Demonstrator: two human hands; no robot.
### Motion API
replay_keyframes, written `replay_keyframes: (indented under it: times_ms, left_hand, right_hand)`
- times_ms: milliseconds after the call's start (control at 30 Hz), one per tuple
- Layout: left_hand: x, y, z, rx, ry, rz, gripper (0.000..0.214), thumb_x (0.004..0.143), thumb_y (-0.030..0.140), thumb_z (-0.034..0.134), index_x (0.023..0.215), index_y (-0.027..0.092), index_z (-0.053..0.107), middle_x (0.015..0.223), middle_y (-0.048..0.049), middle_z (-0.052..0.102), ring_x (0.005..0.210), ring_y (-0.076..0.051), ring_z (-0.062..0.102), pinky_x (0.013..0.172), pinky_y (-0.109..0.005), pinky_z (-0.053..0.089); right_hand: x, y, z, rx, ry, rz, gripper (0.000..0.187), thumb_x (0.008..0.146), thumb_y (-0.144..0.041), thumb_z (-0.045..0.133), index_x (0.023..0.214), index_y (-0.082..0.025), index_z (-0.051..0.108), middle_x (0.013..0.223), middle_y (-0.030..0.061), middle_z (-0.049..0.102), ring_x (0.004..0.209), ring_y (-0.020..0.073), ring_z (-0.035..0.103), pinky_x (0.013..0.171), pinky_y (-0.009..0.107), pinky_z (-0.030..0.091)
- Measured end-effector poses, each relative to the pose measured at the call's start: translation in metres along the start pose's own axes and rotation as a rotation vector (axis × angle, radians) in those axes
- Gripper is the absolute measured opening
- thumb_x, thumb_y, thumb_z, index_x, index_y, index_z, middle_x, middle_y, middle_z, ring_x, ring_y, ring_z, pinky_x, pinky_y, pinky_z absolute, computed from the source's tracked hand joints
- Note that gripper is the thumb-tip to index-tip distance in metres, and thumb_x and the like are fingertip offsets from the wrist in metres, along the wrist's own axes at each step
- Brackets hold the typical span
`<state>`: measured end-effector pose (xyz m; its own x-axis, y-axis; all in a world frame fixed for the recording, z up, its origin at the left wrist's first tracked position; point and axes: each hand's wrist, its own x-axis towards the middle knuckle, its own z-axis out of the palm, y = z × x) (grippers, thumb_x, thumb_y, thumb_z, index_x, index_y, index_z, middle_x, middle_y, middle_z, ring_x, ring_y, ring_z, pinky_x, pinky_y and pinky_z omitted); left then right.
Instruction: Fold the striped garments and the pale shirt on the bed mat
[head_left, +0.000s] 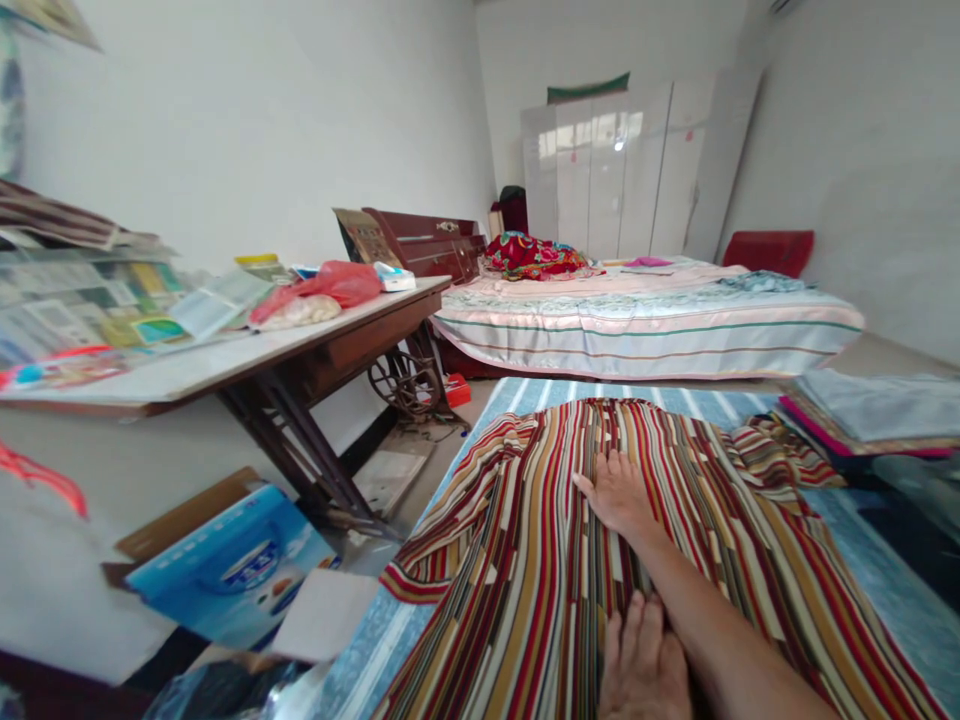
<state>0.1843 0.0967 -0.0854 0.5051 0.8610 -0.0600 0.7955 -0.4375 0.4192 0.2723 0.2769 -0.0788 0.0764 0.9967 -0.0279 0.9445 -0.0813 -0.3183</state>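
A cloth with red, brown, cream and black stripes [525, 560] lies rumpled over a blue-striped surface [525, 395] in front of me. My right hand [616, 492] reaches forward and lies flat on the cloth near its middle, palm down, fingers stretched out. My left hand [642, 660] rests flat on the cloth closer to me, at the bottom edge of the view beside my right forearm, its fingers straight and close together. Neither hand grips anything.
A wooden treadle sewing table [360, 335] at the left carries a red plastic bag [337, 285], papers and boxes. A blue carton [232, 575] lies on the floor. Folded fabrics [870, 410] are stacked at the right. A bed [645, 320] and a white wardrobe [622, 170] stand behind.
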Motion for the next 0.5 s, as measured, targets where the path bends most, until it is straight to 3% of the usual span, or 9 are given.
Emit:
replay_keyframes:
  times_ms: [67, 100, 167, 267, 400, 500]
  left_hand:
    - [0.001, -0.012, -0.028, -0.052, -0.073, 0.079, 0.04, 0.084, 0.031, 0.046, 0.122, 0.023, 0.055, 0.142, -0.0025, 0.041, 0.132, -0.023, 0.034, 0.109, -0.041, 0.034]
    - [0.004, -0.018, -0.045, -0.057, -0.02, 0.097, 0.045, 0.081, 0.034, 0.05, 0.124, 0.022, 0.052, 0.144, -0.0034, 0.039, 0.133, -0.023, 0.033, 0.11, -0.04, 0.032]
    - [0.017, -0.034, -0.079, 0.01, 0.162, 0.031, 0.043, 0.084, 0.028, 0.043, 0.125, 0.02, 0.05, 0.142, -0.0053, 0.04, 0.133, -0.022, 0.032, 0.112, -0.039, 0.028]
    - [0.052, -0.064, -0.12, 0.222, 0.233, -0.096, 0.039, 0.086, 0.022, 0.037, 0.121, 0.013, 0.052, 0.137, -0.0108, 0.046, 0.13, -0.022, 0.037, 0.111, -0.038, 0.028]
    - [0.099, -0.104, -0.138, 0.426, 0.181, -0.222, 0.035, 0.089, 0.019, 0.034, 0.119, 0.014, 0.051, 0.13, -0.0095, 0.052, 0.124, -0.019, 0.043, 0.106, -0.034, 0.031]
    - [0.116, -0.125, -0.136, 0.451, 0.172, -0.29, 0.03, 0.089, 0.026, 0.038, 0.113, 0.018, 0.054, 0.129, -0.0094, 0.053, 0.123, -0.023, 0.043, 0.105, -0.047, 0.029]
  right_hand:
    - [-0.001, 0.0, -0.001, -0.004, 0.016, -0.008, 0.092, 0.083, -0.071, 0.007, 0.143, -0.003, 0.023, 0.15, 0.0207, 0.016, 0.138, 0.0298, 0.007, 0.109, 0.042, 0.001]
    - [-0.002, 0.0, -0.002, -0.006, 0.023, -0.011, 0.091, 0.084, -0.07, 0.008, 0.143, -0.003, 0.023, 0.149, 0.021, 0.017, 0.138, 0.0303, 0.008, 0.109, 0.042, 0.002]
    - [-0.003, 0.0, -0.002, -0.009, 0.036, -0.013, 0.089, 0.085, -0.069, 0.011, 0.143, -0.003, 0.024, 0.149, 0.0219, 0.019, 0.138, 0.0314, 0.01, 0.109, 0.042, 0.003]
    - [-0.003, -0.001, -0.002, -0.012, 0.046, -0.014, 0.085, 0.086, -0.066, 0.019, 0.142, -0.002, 0.026, 0.147, 0.0235, 0.021, 0.137, 0.0322, 0.011, 0.109, 0.043, 0.004]
    - [-0.003, -0.002, -0.004, -0.004, 0.048, -0.013, 0.087, 0.085, -0.068, 0.016, 0.141, -0.002, 0.028, 0.148, 0.0228, 0.021, 0.137, 0.033, 0.013, 0.109, 0.043, 0.005]
    - [-0.003, -0.002, -0.007, 0.004, 0.044, -0.02, 0.089, 0.084, -0.07, 0.013, 0.142, -0.003, 0.027, 0.148, 0.0218, 0.021, 0.137, 0.033, 0.012, 0.109, 0.043, 0.004]
